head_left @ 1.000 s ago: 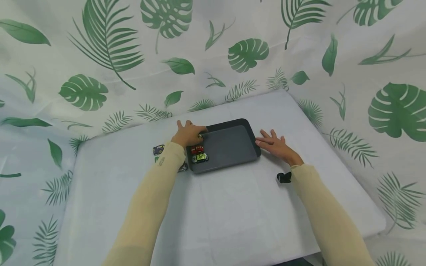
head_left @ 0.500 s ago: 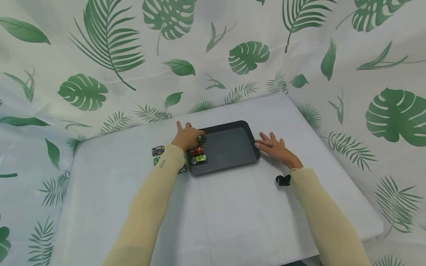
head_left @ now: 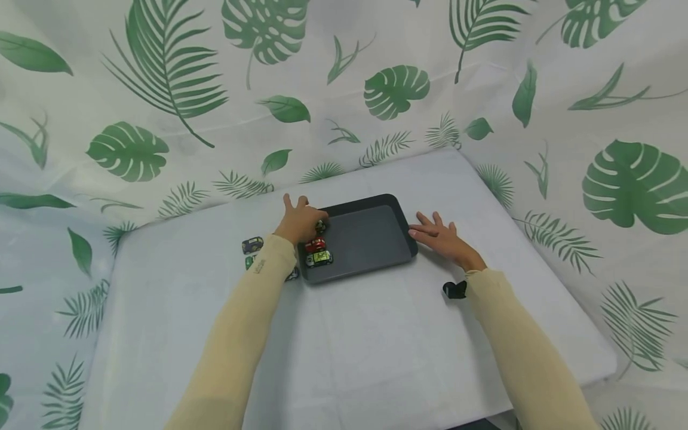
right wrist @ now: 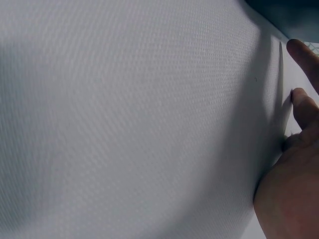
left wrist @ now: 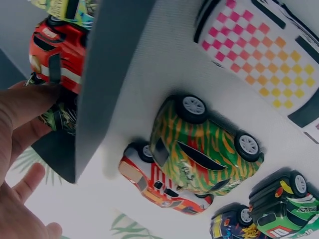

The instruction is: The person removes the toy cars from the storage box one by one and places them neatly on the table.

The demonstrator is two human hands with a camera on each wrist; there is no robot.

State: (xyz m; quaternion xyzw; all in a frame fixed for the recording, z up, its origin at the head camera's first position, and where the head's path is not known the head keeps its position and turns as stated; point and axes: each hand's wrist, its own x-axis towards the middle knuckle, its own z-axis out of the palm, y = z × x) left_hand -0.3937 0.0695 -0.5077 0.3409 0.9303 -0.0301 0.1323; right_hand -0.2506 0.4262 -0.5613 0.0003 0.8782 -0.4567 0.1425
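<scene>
My left hand (head_left: pixel 298 223) reaches over the left end of a dark grey tray (head_left: pixel 371 239). Its thumb and a finger pinch a dark green patterned toy car (left wrist: pixel 64 115), partly hidden by the thumb. Right beside that car in the tray stands a red toy car (left wrist: pixel 54 56) with a white stripe. A yellow-green toy car (head_left: pixel 319 258) is in line after it, nearer the tray's front. At the tray's right end, my right hand (head_left: pixel 443 242) lies with fingers spread, its fingertips right at the rim.
Left of the tray, several toy cars stand on the white table (head_left: pixel 376 346): a tiger-striped one (left wrist: pixel 204 147), a checkered one (left wrist: pixel 264 57), a red-and-white one (left wrist: pixel 162 184), a green-black one (left wrist: pixel 284 204) and a dark blue one (head_left: pixel 252 245). A black object (head_left: pixel 454 290) sits by the right wrist.
The left hand has shifted slightly, and more of the dark green toy car shows below its fingers than a second ago. The right hand stays at the tray's edge.
</scene>
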